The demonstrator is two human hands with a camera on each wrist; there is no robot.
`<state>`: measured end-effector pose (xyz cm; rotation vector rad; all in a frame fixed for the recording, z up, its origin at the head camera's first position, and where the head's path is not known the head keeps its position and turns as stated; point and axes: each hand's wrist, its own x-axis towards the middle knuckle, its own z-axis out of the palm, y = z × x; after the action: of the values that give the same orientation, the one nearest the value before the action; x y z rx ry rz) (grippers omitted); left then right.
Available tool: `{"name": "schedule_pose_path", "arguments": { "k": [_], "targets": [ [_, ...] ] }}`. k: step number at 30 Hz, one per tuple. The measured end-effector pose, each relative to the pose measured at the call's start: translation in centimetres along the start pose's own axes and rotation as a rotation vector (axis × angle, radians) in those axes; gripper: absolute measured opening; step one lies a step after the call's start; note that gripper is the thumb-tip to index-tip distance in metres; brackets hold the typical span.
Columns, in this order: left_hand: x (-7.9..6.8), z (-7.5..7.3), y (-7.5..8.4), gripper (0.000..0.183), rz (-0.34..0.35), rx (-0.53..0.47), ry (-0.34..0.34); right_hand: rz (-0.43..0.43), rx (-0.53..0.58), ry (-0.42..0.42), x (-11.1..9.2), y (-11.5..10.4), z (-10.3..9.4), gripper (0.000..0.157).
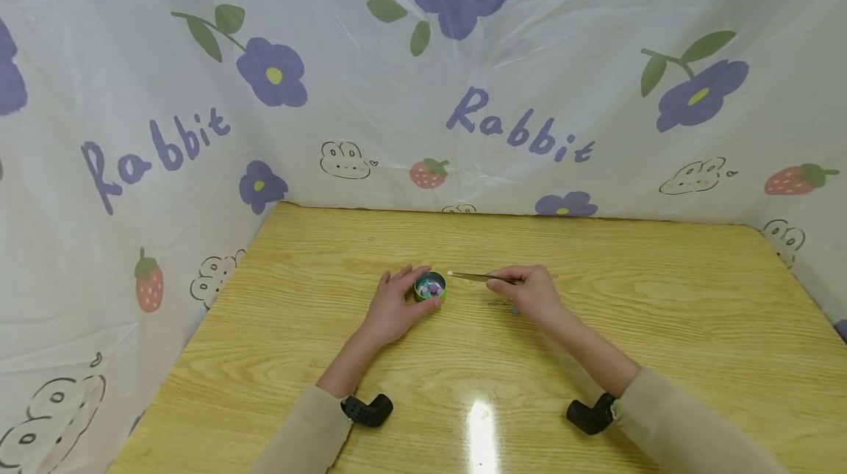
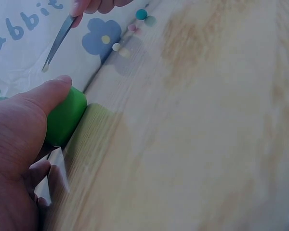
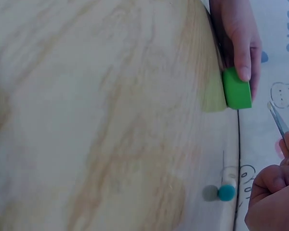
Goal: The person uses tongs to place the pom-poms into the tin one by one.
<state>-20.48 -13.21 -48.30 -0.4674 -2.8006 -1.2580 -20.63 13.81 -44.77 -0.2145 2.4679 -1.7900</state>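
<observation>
My left hand (image 1: 389, 310) holds a small round green container (image 2: 67, 118) on the table, thumb on the near side and fingers round the far side. Inside lie several small balls (image 1: 433, 288), purple, pale pink and teal. With my right hand (image 1: 536, 296) I pinch metal tweezers (image 1: 473, 277), which point left. A tiny whitish ball (image 1: 451, 273) sits at their tips, just right of the container and above the table. Beneath the right hand a teal ball (image 3: 226, 193) rests on the table. A pink ball (image 2: 132, 28) and a cream ball (image 2: 116, 47) lie near it.
The wood-grain table (image 1: 423, 364) reaches back to a white curtain (image 1: 370, 92) printed with flowers and rabbits. Another stretch of curtain hangs along the left side. A black wrist device (image 1: 591, 415) sits at the right cuff, with a matching one (image 1: 367, 411) at the left.
</observation>
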Motion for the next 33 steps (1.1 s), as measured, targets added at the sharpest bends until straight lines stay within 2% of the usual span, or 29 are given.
{"name": "schedule_pose_path", "arguments": {
  "k": [8,33],
  "targets": [
    [0.0,0.0,-0.1,0.065,0.007,0.006,-0.003,-0.006,0.016,-0.012,0.0,0.6,1.3,0.015],
    [0.0,-0.2,0.2,0.065,-0.012,-0.008,-0.005,-0.009,0.028,-0.028,-0.2,0.2,2.9,0.015]
  ]
}}
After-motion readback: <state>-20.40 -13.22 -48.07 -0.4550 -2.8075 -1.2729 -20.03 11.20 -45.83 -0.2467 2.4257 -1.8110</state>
